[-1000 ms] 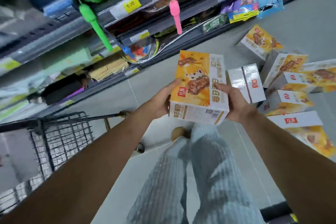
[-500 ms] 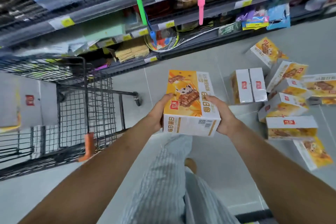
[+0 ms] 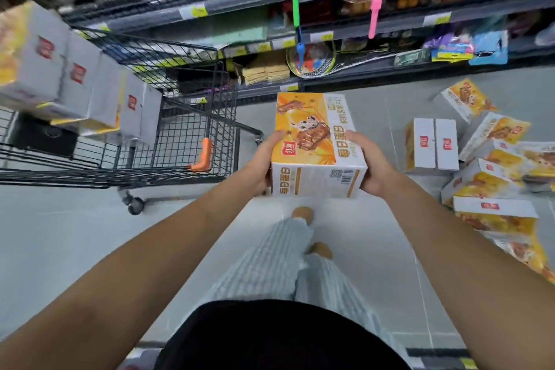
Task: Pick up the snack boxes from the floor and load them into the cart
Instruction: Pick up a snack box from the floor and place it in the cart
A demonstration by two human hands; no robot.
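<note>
Striped trousers (image 3: pixel 270 264) and two feet at the bottom edge, both forearms reaching forward. Left hand (image 3: pixel 261 162) and right hand (image 3: pixel 371 165) each clamp one long side of a single yellow-and-white box (image 3: pixel 315 147). Thumbs sit over the top face; the fingers underneath are mostly hidden. The box is in the air in front of the body, above the floor (image 3: pixel 75 234). It is roughly level, printed face up, barcode end toward the person. Its long axis runs away from the body, toward the shelves.

The cart (image 3: pixel 192 135) stands left of the hands and a little further out. Its wire end wall is near the box, not touching. The left hand is the nearer one to it. Stacked boxes (image 3: pixel 78 81) already fill the cart's left part, white sides with red logos showing. The bare mesh between them and the end wall looks like the free slot. Likely move: swing the box left and up over the rim, perhaps turning it to match the stack.

Loose boxes (image 3: pixel 432 144) are heaped on the floor to the right, well apart from the cart, several leaning on each other.

Farthest back are the shelves (image 3: pixel 330 9), with yellow price tags and hanging green and pink handles.
</note>
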